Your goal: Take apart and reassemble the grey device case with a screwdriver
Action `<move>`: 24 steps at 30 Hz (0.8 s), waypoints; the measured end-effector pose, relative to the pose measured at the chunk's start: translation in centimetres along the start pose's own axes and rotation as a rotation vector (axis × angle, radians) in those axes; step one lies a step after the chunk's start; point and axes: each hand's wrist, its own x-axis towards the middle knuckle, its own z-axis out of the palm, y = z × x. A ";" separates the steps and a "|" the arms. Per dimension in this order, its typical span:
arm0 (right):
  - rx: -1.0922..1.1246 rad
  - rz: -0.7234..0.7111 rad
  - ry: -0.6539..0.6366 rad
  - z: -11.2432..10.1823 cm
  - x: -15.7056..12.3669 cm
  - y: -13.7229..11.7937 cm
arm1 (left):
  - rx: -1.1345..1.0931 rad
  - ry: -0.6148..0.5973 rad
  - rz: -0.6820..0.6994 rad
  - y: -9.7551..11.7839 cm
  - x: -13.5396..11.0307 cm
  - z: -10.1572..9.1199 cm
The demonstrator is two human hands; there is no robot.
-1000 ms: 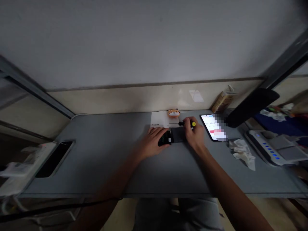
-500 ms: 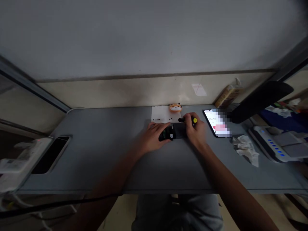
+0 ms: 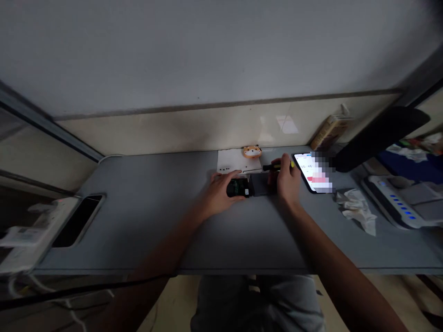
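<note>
While the left grip [image 3: 221, 193] lies open on a green circuit board [image 3: 238, 187], the right grip [image 3: 285, 180] clamps a yellow-capped screwdriver [image 3: 268, 167], small black screws [image 3: 224, 169] already out on white paper [image 3: 235, 159].

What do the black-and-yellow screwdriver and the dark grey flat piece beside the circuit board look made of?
The black-and-yellow screwdriver, held in the right hand, looks like moulded plastic at the handle, judging by its smooth, even colour. The dark grey flat casing has a matte, plain surface; it could be plastic or coated metal, the look leaves that open.
</note>
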 end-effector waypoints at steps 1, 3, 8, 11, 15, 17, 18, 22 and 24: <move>0.006 0.010 0.004 -0.1 0.1 -0.1 | -0.009 -0.005 -0.005 0.0 0.0 0.0; 0.009 0.028 0.006 -0.3 0.2 -0.4 | -0.023 -0.006 -0.010 0.2 -0.1 -0.1; -0.033 0.069 -0.019 -0.5 0.0 -1.0 | -0.054 0.016 -0.043 0.6 -0.1 -0.3; -0.048 0.077 -0.013 -0.5 -0.2 -1.3 | -0.060 0.016 -0.059 0.9 -0.1 -0.4; -0.047 0.073 -0.009 -0.5 -0.3 -1.5 | -0.049 0.015 -0.052 0.9 -0.1 -0.4; -0.046 0.066 -0.006 -0.5 -0.2 -1.5 | -0.040 0.015 -0.034 0.8 -0.1 -0.4; -0.043 0.063 -0.003 -0.5 -0.2 -1.4 | -0.035 0.016 -0.024 0.8 -0.1 -0.4; -0.024 0.032 0.006 -0.5 0.0 -1.0 | 0.001 0.029 0.012 0.4 -0.1 -0.2; -0.016 0.024 0.006 -0.6 0.0 -0.8 | 0.028 0.034 0.027 0.3 -0.1 -0.2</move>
